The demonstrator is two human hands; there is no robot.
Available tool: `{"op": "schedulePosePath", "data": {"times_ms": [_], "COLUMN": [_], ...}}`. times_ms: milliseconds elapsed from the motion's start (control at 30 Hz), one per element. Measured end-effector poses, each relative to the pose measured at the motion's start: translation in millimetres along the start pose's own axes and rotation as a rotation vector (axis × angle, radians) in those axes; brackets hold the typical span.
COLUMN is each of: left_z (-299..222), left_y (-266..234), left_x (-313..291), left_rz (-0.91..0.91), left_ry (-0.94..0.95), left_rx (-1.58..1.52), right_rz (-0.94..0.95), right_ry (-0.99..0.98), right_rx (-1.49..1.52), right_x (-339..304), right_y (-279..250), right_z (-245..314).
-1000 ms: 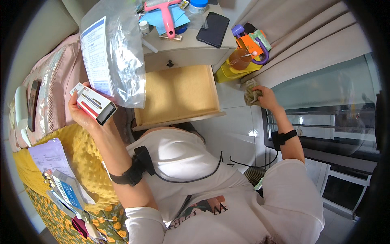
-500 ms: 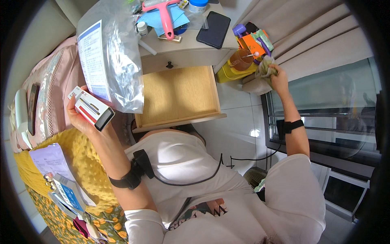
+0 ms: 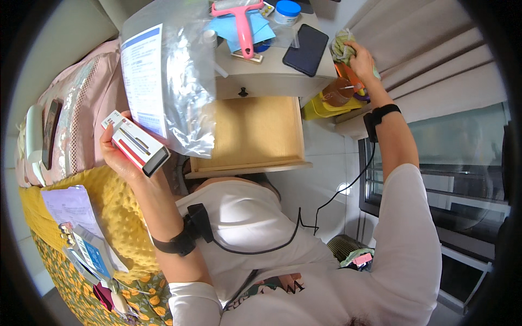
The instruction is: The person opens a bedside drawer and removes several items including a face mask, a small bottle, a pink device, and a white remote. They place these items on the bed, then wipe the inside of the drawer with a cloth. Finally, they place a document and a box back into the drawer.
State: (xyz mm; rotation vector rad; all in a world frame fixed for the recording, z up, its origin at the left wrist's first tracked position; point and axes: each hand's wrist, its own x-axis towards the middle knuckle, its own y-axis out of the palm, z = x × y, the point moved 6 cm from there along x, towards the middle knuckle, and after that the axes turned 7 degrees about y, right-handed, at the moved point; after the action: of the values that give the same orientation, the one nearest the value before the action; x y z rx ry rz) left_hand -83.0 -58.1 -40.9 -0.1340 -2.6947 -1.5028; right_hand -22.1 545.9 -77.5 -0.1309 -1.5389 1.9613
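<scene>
In my left hand [image 3: 117, 157] is a slim white box [image 3: 136, 142] with pens pictured on its front, the thumb on its face and the other fingers mostly hidden behind it. A large clear plastic bag [image 3: 187, 108] with a printed white sheet stands upright beyond the box. Whether my left fingers also hold the bag, I cannot tell. My right hand [image 3: 362, 61] is closed on a crumpled pale-green bundle [image 3: 342, 49], out past the right side of the cabinet. Below that hand is a yellow bin [image 3: 317, 108] with a brown-orange translucent cup [image 3: 338, 92] and other things on top.
A light wooden drawer [image 3: 261, 133] stands pulled out in front of me. On the cabinet top lie a dark phone [image 3: 305, 50], a pink lint roller [image 3: 243, 30], blue cloths [image 3: 225, 26] and a blue-lidded jar [image 3: 286, 12]. Yellow bedding [image 3: 125, 228] is at left, a curtain [image 3: 418, 49] at right.
My right hand has moved up and away from me with the green bundle, from beside the yellow bin to near the cabinet's far right corner. The left hand still holds the box.
</scene>
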Motion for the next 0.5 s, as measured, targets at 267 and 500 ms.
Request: {"op": "schedulePosePath", "data": {"times_ms": [267,500], "left_z": [3,42], "left_y": [5,47], "left_x": [-5,-20], "left_rz": [-0.303,-0.315], "left_ry": [0.117,-0.013], "left_rx": [0.193,0.206], "right_rz": [-0.242,-0.259], "right_ry": [0.065,0.198], "right_rx": [0.223,0.918], "right_x": [-19,-117], "right_y": [6,-69], "right_z": [6,59]}}
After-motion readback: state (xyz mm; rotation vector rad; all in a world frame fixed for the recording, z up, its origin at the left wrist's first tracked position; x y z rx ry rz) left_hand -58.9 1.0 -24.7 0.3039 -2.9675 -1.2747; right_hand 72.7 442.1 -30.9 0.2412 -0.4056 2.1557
